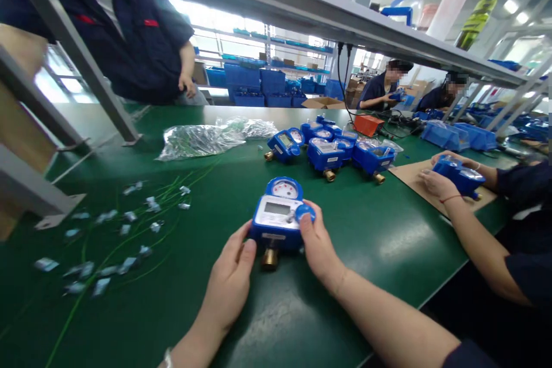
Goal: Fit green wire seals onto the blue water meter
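Observation:
A blue water meter [277, 218] with a grey display, a round dial and a brass pipe fitting is in front of me at the middle of the green table. My left hand [230, 276] is closed on its left side, thumb near the front corner. On the other side my right hand [322, 250] grips the meter's right edge, its thumb on a round blue piece [304, 213] at the face. Whether that piece is fixed to the meter I cannot tell. Farther back stand several more blue meters [326, 155] in a cluster.
Green wires [161, 190] and small silvery pieces [126, 264] lie scattered at left, near metal shelf legs [86, 52]. Behind them is a clear plastic bag [202, 139]. At right, a co-worker's hands [444, 184] hold a blue meter over cardboard [416, 181]. Another person stands across the table.

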A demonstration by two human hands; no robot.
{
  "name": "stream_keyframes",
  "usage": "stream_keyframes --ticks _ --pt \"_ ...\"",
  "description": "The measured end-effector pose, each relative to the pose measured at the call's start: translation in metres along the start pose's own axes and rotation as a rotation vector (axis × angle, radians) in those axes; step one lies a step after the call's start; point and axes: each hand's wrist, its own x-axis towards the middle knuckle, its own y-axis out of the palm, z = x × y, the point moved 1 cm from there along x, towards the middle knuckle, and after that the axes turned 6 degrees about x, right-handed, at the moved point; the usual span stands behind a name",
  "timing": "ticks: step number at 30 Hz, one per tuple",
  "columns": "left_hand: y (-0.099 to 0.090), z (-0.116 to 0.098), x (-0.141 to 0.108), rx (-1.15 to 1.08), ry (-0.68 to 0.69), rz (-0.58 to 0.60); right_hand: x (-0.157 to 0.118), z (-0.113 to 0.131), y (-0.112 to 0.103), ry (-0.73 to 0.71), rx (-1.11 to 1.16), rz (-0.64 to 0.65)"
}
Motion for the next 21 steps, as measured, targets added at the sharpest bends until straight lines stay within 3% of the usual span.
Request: stream_keyframes --ticks 4,7,10,13,17,21 --pt "0.013 -0.015 -0.027 -0.123 0.111 0.244 0.028 -0.009 -0.04 0.084 0.22 -0.157" --pt "0.023 -0.03 -0.045 -0.119 0.26 0.413 0.044 -0.014 -0.062 0.157 0.281 -0.196" --pt "0.02 -0.038 -0.045 0.026 0.361 0.45 0.057 -0.016 -0.07 0.253 0.326 -0.15" --pt "-0.009 -0.029 -0.023 0.417 0.243 0.246 0.071 -0.018 -0.068 0.336 0.333 -0.062" --pt "-0.077 0.008 0.008 0.797 -0.035 -0.028 0.087 -0.024 -0.062 0.354 0.274 -0.019" --pt "-0.124 0.046 0.014 1.012 -0.223 -0.015 0.098 -0.025 -0.074 0.18 0.16 -0.17"
